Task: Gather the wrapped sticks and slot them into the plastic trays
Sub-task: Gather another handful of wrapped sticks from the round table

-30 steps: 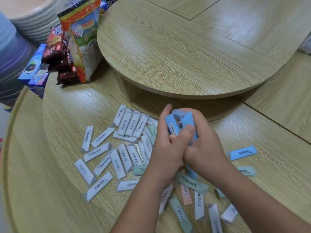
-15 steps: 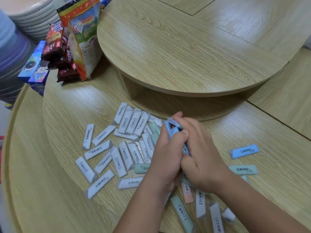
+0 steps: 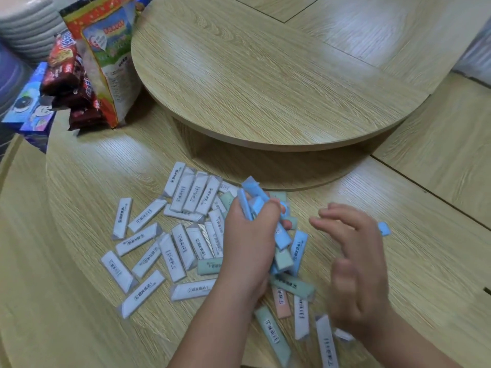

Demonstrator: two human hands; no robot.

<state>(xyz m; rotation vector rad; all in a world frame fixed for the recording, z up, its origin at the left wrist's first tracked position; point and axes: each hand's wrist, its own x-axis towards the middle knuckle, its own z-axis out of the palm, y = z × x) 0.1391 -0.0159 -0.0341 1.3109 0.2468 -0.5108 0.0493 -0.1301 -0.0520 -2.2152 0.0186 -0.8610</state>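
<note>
Wrapped sticks [image 3: 183,248] lie scattered across the near part of a pale wooden table [image 3: 79,181] in the head view. Most are white and printed, spread in a loose patch to the left of the hands, some overlapping. Nearer the person lie a pink stick [image 3: 281,301], a long green stick [image 3: 273,333] and several more white ones.

The left hand [image 3: 247,243] is curled round a bundle of blue sticks [image 3: 252,192]. Fingers and thumb close on its middle, and the ends stick out above and below the fist. The bundle is held just over the pile.

The right hand [image 3: 356,264] hovers beside it, apart from the bundle and holding nothing. Its fingers [image 3: 334,227] are spread and slightly bent, though blurred. A single blue stick [image 3: 384,229] shows just past its knuckles.

Behind the pile a raised round wooden board [image 3: 265,75] sits on the table. At the far left a tall snack bag [image 3: 109,49] stands upright, with dark red packets [image 3: 69,83] leaning against it, blue biscuit boxes [image 3: 26,102] beside them, and a stack of bowls [image 3: 29,27] behind.
</note>
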